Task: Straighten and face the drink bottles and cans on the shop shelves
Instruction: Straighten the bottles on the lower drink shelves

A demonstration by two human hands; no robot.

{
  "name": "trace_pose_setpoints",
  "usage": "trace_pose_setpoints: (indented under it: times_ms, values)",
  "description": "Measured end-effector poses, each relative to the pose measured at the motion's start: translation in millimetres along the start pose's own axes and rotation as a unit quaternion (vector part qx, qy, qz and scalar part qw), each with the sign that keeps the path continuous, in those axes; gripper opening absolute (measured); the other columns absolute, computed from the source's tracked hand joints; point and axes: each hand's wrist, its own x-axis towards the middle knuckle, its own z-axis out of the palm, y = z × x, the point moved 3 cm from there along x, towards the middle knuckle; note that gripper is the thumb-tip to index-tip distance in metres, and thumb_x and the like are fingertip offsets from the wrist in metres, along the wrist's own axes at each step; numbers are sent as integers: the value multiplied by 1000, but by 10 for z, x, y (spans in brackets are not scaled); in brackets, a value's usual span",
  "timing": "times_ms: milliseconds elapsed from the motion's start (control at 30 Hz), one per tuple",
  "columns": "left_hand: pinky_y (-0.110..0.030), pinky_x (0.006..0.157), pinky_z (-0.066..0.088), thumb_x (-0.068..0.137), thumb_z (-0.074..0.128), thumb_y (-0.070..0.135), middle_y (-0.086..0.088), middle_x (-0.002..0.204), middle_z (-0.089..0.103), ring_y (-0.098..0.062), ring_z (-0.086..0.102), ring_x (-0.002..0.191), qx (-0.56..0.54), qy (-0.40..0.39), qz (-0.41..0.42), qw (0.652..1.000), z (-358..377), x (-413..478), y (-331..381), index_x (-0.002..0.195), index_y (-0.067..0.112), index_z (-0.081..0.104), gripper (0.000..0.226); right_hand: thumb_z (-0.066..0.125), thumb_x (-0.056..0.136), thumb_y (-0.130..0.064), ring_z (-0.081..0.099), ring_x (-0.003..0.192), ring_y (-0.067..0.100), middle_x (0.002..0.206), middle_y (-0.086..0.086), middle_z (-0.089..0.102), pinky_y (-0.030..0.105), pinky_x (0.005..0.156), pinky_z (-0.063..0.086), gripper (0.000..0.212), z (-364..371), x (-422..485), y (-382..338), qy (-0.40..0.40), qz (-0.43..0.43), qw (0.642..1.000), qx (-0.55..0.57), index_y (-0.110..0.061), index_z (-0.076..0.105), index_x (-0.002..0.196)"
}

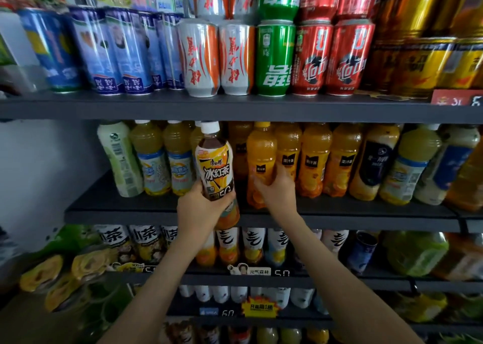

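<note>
The left hand point(198, 207) is gripping the base of an iced tea bottle point(214, 166), its cap pointing to twelve o'clock. At three o'clock, the right hand point(278, 190) is clasping an orange juice bottle point(261, 158) that is standing on the middle shelf point(130, 210).

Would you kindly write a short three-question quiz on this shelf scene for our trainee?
1. True or false: the left grip holds the iced tea bottle by its lower part.
2. The right grip holds: A) a green can, B) an orange juice bottle, C) a blue can.
3. Fill in: the iced tea bottle's cap is ____.
Key: 1 true; 2 B; 3 white.
</note>
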Motion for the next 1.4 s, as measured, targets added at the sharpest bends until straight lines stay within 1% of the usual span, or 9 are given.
trace_pose_setpoints:
  times_ms: [167,300,400,500,633,767,900,1033,1400]
  values:
    - [-17,75,46,75,78,35,5,108,69,-2,58,90,-10,-1,-10,1000,-145,25,-93,113,18,65,44,71,83,-27,39,129,29,140,15,39,36,102,37,78,175,-11,-3,-35,8,996,-88,-3,26,143]
    - [-6,67,40,75,78,32,7,106,68,0,56,87,-19,-20,-9,1000,-176,87,-98,113,20,64,42,71,83,-23,36,128,34,137,19,40,42,104,34,79,245,-52,-7,3,-5,991,-132,-1,26,143]
    - [-15,74,45,74,79,33,9,104,68,0,57,87,-31,-42,-13,999,-148,108,-90,112,21,64,43,69,84,-14,37,131,33,139,19,41,42,107,35,78,265,-22,-37,14,1,993,-114,0,21,144]
    - [-13,70,46,73,79,34,14,96,65,6,56,82,-43,-67,-11,997,-117,92,-72,110,24,66,40,63,89,-17,45,122,28,131,15,47,36,96,44,57,227,-75,-97,20,-3,996,-90,-3,34,136]
    - [-26,78,54,70,81,37,21,85,64,1,62,85,-44,-106,-10,993,23,-8,20,98,32,65,32,58,93,-30,58,95,9,106,0,62,6,72,43,29,-39,-267,-255,-42,-11,996,76,-10,56,114]
    - [-24,71,54,71,78,37,18,82,65,0,62,80,-20,-147,17,989,319,-230,226,104,28,66,37,64,81,-44,61,102,3,111,-8,66,16,82,51,46,-358,-510,-181,-160,31,976,141,-20,57,120]
    - [-23,68,52,71,78,30,12,87,65,-10,64,83,2,-187,61,981,699,-448,552,106,22,66,38,73,78,-39,60,103,4,111,-11,66,25,86,52,44,-877,-530,61,-144,83,980,106,-27,57,117]
    - [-23,68,47,71,78,31,4,100,71,-15,65,91,5,-229,111,967,1224,-796,965,109,21,65,41,77,75,-37,59,96,-3,105,-18,64,8,70,47,44,-1608,-612,288,-117,111,983,90,-29,57,113]
    - [-22,63,47,78,72,36,7,95,67,-14,62,88,-26,-334,164,928,3060,-2209,2542,120,24,58,47,76,77,-32,63,80,-7,87,-17,70,13,67,51,25,-4198,-944,1218,60,120,990,32,-22,67,98]
